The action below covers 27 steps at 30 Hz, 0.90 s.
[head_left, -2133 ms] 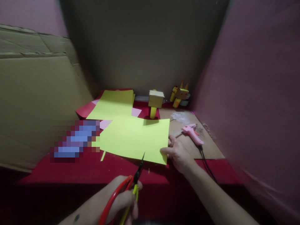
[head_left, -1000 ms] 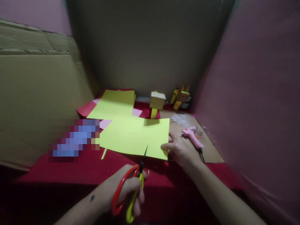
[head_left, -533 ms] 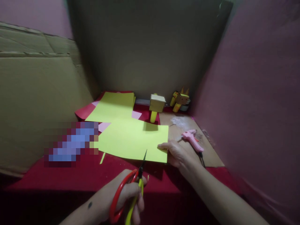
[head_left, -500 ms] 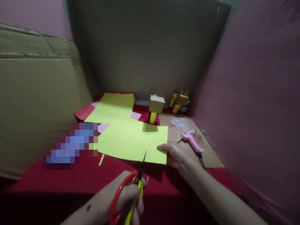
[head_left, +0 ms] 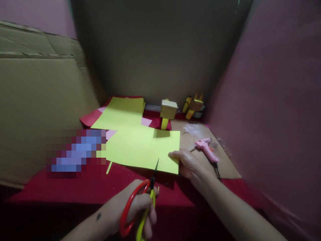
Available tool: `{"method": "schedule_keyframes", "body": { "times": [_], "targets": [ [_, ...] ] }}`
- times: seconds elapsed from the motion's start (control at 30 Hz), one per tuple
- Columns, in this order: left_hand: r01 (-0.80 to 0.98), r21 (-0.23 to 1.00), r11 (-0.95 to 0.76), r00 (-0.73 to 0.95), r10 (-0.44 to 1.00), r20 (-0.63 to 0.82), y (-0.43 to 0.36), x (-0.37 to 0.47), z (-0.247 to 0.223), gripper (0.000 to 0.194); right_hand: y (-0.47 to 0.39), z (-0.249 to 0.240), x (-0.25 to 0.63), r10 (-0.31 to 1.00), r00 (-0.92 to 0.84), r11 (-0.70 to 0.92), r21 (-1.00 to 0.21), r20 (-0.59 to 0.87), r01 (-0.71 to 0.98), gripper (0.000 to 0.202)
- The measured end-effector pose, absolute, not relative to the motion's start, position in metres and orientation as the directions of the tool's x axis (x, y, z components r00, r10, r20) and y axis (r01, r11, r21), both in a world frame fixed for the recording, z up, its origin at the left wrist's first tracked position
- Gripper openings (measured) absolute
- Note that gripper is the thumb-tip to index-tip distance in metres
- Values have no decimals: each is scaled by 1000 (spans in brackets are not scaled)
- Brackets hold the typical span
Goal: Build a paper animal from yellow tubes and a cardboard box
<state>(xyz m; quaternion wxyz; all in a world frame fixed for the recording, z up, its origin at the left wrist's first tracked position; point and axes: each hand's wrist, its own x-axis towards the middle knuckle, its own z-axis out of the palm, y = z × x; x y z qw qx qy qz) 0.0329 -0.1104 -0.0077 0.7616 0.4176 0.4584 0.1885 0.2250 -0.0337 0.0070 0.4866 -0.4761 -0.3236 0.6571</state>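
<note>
"Grasping what?"
"Clasping red-and-yellow scissors (head_left: 152,182) in the left hand (head_left: 139,203), lower centre; pinching a yellow paper sheet (head_left: 140,147), mid-frame, with the right hand (head_left: 189,164)."
"For a clean cut?"
"Keep taut; check where blades (head_left: 155,168) touch, hard to judge here."

No text, label, brand, number or sign can be read. The patch of blue (head_left: 79,152) toward the left of the surface (head_left: 82,189) is pixelated, so any lettering there is hidden; the pink glue gun (head_left: 207,151) shows too small and soft for any marking to be made out.
</note>
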Motion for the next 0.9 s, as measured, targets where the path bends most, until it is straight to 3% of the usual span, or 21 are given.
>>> {"method": "schedule_keyframes", "body": {
  "times": [0.63,0.9],
  "targets": [
    [142,813,565,592,610,-528,-106,29,-4,24,-35,15,223,935,-167,-353,-843,-311,-405,28],
    [165,813,558,570,619,-541,-104,31,1,23,-34,15,221,930,-149,-367,-845,-335,-390,25]
  ]
}}
